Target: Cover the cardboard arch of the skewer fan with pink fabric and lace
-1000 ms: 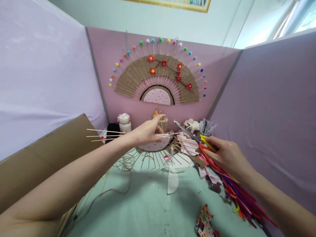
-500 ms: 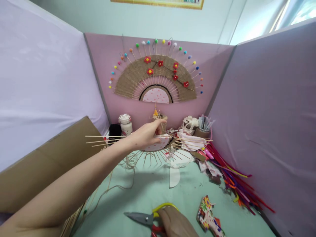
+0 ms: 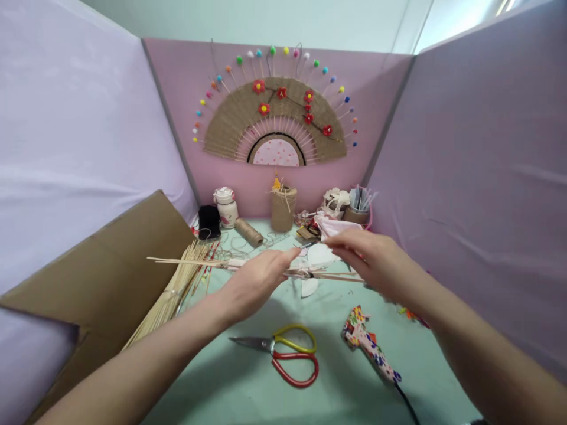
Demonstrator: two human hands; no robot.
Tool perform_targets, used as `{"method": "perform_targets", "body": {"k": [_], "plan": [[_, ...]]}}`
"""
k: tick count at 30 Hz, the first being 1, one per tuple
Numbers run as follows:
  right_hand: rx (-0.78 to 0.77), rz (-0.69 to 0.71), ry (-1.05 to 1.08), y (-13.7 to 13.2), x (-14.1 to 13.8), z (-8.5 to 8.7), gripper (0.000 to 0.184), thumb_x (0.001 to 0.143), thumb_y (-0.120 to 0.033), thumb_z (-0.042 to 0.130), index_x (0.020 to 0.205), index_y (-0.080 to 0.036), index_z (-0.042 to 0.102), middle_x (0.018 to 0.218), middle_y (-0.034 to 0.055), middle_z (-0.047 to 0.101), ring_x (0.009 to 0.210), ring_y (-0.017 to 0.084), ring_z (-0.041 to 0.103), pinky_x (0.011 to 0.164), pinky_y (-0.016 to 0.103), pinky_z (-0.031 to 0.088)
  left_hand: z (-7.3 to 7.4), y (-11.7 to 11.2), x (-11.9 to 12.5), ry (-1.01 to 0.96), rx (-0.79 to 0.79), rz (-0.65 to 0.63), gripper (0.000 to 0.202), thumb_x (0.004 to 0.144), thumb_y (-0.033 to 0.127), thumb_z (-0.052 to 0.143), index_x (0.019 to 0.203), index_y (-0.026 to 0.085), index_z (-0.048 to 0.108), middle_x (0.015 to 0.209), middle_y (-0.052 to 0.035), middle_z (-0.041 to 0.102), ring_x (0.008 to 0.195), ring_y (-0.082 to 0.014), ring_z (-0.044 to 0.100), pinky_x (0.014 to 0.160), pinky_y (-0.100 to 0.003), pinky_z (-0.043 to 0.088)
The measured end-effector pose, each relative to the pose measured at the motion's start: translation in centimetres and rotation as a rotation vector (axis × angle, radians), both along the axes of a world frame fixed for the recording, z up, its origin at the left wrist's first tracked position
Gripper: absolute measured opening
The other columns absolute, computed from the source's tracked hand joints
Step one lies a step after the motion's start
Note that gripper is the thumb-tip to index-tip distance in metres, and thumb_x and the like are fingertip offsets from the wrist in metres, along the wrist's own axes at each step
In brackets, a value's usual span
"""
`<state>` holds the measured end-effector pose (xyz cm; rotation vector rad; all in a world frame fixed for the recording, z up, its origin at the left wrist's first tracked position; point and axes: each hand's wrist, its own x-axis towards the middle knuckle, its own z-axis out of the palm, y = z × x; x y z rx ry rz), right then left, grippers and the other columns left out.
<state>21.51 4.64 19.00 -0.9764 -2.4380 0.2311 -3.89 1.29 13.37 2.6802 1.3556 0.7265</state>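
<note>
Behind the green table (image 3: 328, 378) I see a woven fan (image 3: 230, 121). Above the table, the stick frame (image 3: 330, 275), nearly edge-on, is in the left hand (image 3: 259, 283), fingers closed on it. The right hand (image 3: 376, 257) is near the frame's right end; whether its bent fingers hold something, I cannot tell. 1 pair of scissors (image 3: 266, 345) lies below.

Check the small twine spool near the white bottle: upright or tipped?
Tipped: the small twine spool lies on its side; the larger spool stands upright.
</note>
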Motion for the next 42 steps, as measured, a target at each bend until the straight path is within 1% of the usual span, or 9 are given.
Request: {"method": "perform_targets", "body": {"k": [4, 7, 13, 17, 24, 29, 34, 37, 42], "plan": [[-0.186, 0.388, -0.191, 3.7, -2.1, -1.1, 0.031, 0.089, -0.014, 0.052, 0.115, -0.022, 0.067, 0.115, 0.0021, 0.071, 0.107, 0.015, 0.063, 0.093, 0.03, 0.045, -2.5, -2.7, 0.2, 0.089, 0.174, -0.064, 0.04, 0.099, 0.022, 0.036, 0.139, 0.023, 0.038, 0.111, -0.0094, 0.065, 0.101, -0.02, 0.061, 0.088, -0.035, 0.05], [-0.114, 0.475, -0.259, 4.2, -3.2, -3.8, 0.023, 0.088, -0.012, 0.054, 0.104, -0.02, 0.069, 0.097, 0.0016, 0.073, 0.088, 0.014, 0.065, 0.079, 0.026, 0.044, -3.1, -3.0, 0.4, 0.101, 0.379, -0.101, 0.036, 0.099, 0.019, 0.033, 0.134, 0.019, 0.042, 0.109, -0.01, 0.066, 0.099, -0.0186, 0.061, 0.088, -0.034, 0.051], [0.498, 0.07, -0.356, 4.9, -2.6, -7.3, 0.021, 0.094, -0.014, 0.044, 0.094, -0.015, 0.065, 0.091, 0.0119, 0.066, 0.089, 0.024, 0.053, 0.076, 0.035, 0.033, -6.1, 0.4, 0.9, 0.137, 0.581, 0.041, 0.025, 0.099, 0.015, 0.035, 0.115, 0.015, 0.054, 0.096, -0.0089, 0.066, 0.09, -0.0175, 0.061, 0.082, -0.031, 0.051], [0.336, -0.192, -0.339, 5.8, -1.0, -11.0, 0.023, 0.094, -0.013, 0.042, 0.095, -0.014, 0.065, 0.099, 0.0159, 0.064, 0.093, 0.027, 0.051, 0.078, 0.036, 0.033, -9.9, 2.7, 1.9, 0.153, 0.487, 0.13, 0.024, 0.097, 0.014, 0.035, 0.107, 0.014, 0.057, 0.093, -0.0094, 0.064, 0.088, -0.019, 0.06, 0.082, -0.032, 0.05], [0.062, -0.179, -0.278, 3.4, 0.9, -15.9, 0.034, 0.076, -0.006, 0.059, 0.11, -0.015, 0.063, 0.113, 0.0129, 0.066, 0.103, 0.027, 0.054, 0.083, 0.034, 0.038, -14.8, 2.6, 4.2, 0.096, 0.109, 0.267, 0.023, 0.095, 0.016, 0.042, 0.112, 0.017, 0.057, 0.1, -0.0093, 0.061, 0.096, -0.022, 0.055, 0.086, -0.034, 0.047], [-0.079, -0.215, -0.138, 0.3, -2.5, -17.7, 0.018, 0.084, -0.017, 0.058, 0.099, -0.021, 0.067, 0.107, 0.0099, 0.069, 0.104, 0.027, 0.054, 0.081, 0.035, 0.035, -15.6, 2.5, 5.0, -0.096, -0.003, 0.306, 0.031, 0.094, 0.015, 0.036, 0.118, 0.018, 0.055, 0.109, -0.008, 0.058, 0.104, -0.0212, 0.053, 0.091, -0.033, 0.045], [-0.088, -0.273, -0.099, 0.1, -3.9, -19.5, 0.013, 0.088, -0.019, 0.055, 0.091, -0.02, 0.067, 0.101, 0.0105, 0.069, 0.101, 0.026, 0.053, 0.079, 0.036, 0.03, -15.1, 2.0, 3.7, -0.138, -0.026, 0.13, 0.052, 0.076, 0.002, 0.044, 0.127, 0.014, 0.048, 0.12, -0.0139, 0.055, 0.115, -0.0237, 0.05, 0.099, -0.039, 0.043], [-0.085, -0.26, -0.105, 0.2, -3.8, -20.0, 0.015, 0.088, -0.017, 0.053, 0.085, -0.02, 0.067, 0.098, 0.0094, 0.07, 0.101, 0.025, 0.053, 0.079, 0.035, 0.028, -14.7, 1.7, 2.7, -0.144, -0.078, 0.084, 0.057, 0.072, 0.008, 0.054, 0.129, 0.015, 0.046, 0.121, -0.0128, 0.056, 0.114, -0.0244, 0.053, 0.101, -0.04, 0.043], [-0.079, -0.268, -0.154, -0.1, -3.5, -20.0, 0.016, 0.086, -0.016, 0.054, 0.081, -0.02, 0.068, 0.094, 0.0098, 0.069, 0.102, 0.025, 0.051, 0.079, 0.036, 0.025, -14.3, 2.0, 2.6, -0.179, -0.174, 0.208, 0.045, 0.08, 0.025, 0.061, 0.122, 0.016, 0.051, 0.108, -0.0097, 0.064, 0.102, -0.0244, 0.059, 0.094, -0.041, 0.046]]}}
